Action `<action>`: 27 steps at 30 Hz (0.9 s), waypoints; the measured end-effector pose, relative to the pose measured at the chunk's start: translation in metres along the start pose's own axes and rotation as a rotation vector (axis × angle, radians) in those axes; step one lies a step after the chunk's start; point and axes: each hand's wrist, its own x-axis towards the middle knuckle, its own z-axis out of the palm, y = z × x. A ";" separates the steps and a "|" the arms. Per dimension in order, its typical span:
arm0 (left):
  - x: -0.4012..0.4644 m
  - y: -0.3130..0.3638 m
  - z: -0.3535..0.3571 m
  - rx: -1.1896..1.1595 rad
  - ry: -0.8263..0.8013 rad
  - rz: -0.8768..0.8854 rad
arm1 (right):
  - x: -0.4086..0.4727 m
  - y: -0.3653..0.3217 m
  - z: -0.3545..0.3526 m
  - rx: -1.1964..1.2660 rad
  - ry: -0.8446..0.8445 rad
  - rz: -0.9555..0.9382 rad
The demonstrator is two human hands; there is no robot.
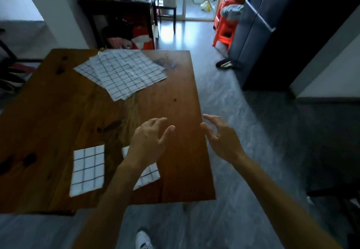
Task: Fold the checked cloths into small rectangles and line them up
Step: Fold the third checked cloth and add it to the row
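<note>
On the wooden worktop (58, 112), near its front edge, two folded checked cloths lie side by side with a strip of bare wood between them. The left rectangle (87, 170) lies flat and fully in view; the right rectangle (149, 174) is partly hidden under the person's left forearm and sits slightly turned. At the far end of the worktop an unfolded pile (124, 73) of checked cloths is spread out, several sheets overlapping at different angles, one corner reaching toward the middle of the wood.

Both hands hover above the right part of the worktop, between the pile and the folded pieces, holding nothing. The left hand (149, 137) has its fingers loosely spread and curled. The right hand (222, 135) is just past the worktop's right edge, over the grey floor (253, 190), fingers apart and bent, thumb toward the left hand. A white shoe (143, 241) shows at the bottom.
</note>
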 end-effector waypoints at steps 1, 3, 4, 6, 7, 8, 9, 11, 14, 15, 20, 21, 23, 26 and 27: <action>-0.001 0.017 0.005 0.043 0.012 0.000 | -0.003 0.011 -0.016 -0.027 -0.009 -0.031; -0.005 0.052 0.018 0.098 0.030 -0.021 | -0.008 0.037 -0.047 -0.082 -0.038 -0.095; -0.008 0.070 0.025 0.111 0.042 -0.033 | -0.012 0.048 -0.063 -0.106 -0.048 -0.123; -0.009 0.103 0.035 0.121 0.058 -0.061 | -0.014 0.066 -0.092 -0.143 -0.048 -0.164; -0.008 0.117 0.039 0.128 0.060 -0.076 | -0.014 0.072 -0.105 -0.146 -0.039 -0.176; -0.006 0.130 0.041 0.139 0.061 -0.088 | -0.014 0.075 -0.117 -0.140 -0.034 -0.188; -0.005 0.142 0.043 0.145 0.065 -0.100 | -0.013 0.077 -0.129 -0.127 -0.031 -0.209; 0.001 0.160 0.043 0.150 0.094 -0.119 | -0.005 0.079 -0.146 -0.083 -0.038 -0.260; 0.015 0.173 0.043 0.154 0.127 -0.163 | 0.021 0.081 -0.159 -0.034 -0.059 -0.324; 0.021 0.175 0.043 0.153 0.132 -0.175 | 0.031 0.083 -0.160 -0.022 -0.068 -0.336; 0.076 0.168 0.054 0.110 0.132 -0.244 | 0.093 0.098 -0.153 0.021 -0.132 -0.385; 0.093 0.163 0.058 0.087 0.130 -0.261 | 0.110 0.103 -0.151 0.011 -0.134 -0.392; 0.127 0.150 0.067 0.045 0.126 -0.292 | 0.144 0.111 -0.145 -0.008 -0.140 -0.407; 0.179 0.129 0.076 -0.028 0.149 -0.359 | 0.205 0.119 -0.134 -0.046 -0.202 -0.425; 0.194 0.124 0.078 -0.048 0.156 -0.380 | 0.225 0.120 -0.130 -0.063 -0.227 -0.441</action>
